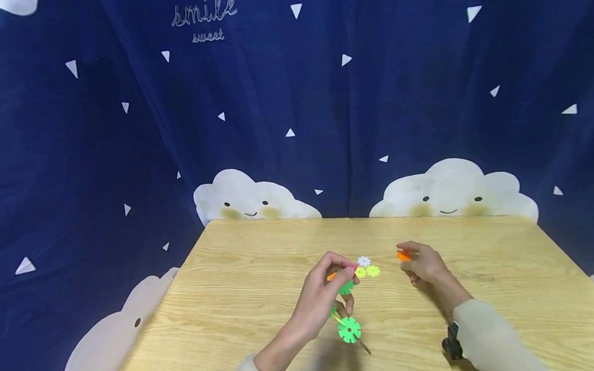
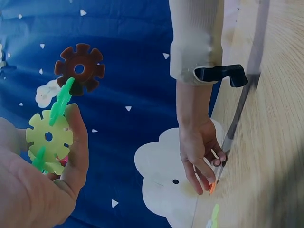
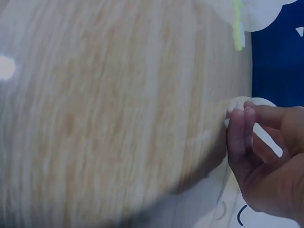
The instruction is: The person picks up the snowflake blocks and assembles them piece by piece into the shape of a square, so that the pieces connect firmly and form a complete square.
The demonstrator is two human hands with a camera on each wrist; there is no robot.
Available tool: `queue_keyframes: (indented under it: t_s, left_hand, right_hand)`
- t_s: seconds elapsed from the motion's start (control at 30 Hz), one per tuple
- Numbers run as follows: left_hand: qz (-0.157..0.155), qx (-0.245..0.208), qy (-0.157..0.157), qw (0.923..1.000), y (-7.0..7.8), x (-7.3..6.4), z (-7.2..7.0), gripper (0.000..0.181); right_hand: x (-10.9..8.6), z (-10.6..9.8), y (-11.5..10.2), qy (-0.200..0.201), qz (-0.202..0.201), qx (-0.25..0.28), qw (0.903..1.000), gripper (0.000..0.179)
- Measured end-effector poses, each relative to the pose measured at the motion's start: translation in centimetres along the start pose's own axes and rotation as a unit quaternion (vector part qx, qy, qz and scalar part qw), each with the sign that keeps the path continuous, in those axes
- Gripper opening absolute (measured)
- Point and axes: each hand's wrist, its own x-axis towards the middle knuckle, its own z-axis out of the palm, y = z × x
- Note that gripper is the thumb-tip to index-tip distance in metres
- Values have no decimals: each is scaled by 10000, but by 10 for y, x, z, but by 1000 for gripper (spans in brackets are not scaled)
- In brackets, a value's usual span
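My left hand (image 1: 311, 307) grips a chain of slotted plastic snowflake discs, raised over the table. In the left wrist view the chain shows a brown disc (image 2: 90, 59) at its end, a green disc (image 2: 61, 102) seen edge-on and a yellow disc (image 2: 59, 135). Another green disc (image 1: 350, 330) hangs below the fingers, and pink and orange parts peek out between them; the rest is hidden by the hand. Farther right, my right hand (image 1: 430, 268) pinches an orange snowflake disc (image 1: 403, 255) between thumb and fingertips, low over the tabletop.
Loose discs, one white (image 1: 364, 261) and yellow ones (image 1: 372, 270), lie on the wooden table (image 1: 249, 274) just beyond the left hand. A dark blue curtain (image 1: 283, 92) with clouds and triangles hangs behind the table's far edge. A black device (image 1: 452, 343) sits at the right cuff.
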Motion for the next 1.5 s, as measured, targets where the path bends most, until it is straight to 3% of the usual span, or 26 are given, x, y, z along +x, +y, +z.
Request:
queue_keyframes:
  t_s: [0.2, 0.43, 0.7, 0.87, 1.17, 1.33, 1.5]
  left_hand:
    - [1, -44, -13, 10000, 0, 1, 2, 23]
    - [3, -18, -12, 10000, 0, 1, 3, 22]
    - [22, -29, -61, 10000, 1, 1, 3, 26]
    - [7, -59, -42, 10000, 1, 1, 3, 24]
    - [-20, -115, -57, 9999, 1, 1, 5, 25]
    - [-44, -141, -46, 9999, 0, 2, 6, 23]
    - [-39, -125, -115, 9998, -1, 2, 8, 23]
  right_hand:
    - [0, 2, 6, 52, -322, -550, 9980, 49]
    - [-4, 5, 5, 268, -231, -962, 9947, 34]
    - [-6, 4, 3, 475, -359, -1238, 9905, 39]
    - [-7, 3, 6, 278, -615, -1053, 9921, 41]
    - [-20, 3, 8, 180, -657, -580, 9960, 21]
    - [-33, 6, -4, -180, -751, -91, 9970, 19]
    - [-46, 11, -24, -484, -1062, 483, 9920, 19]
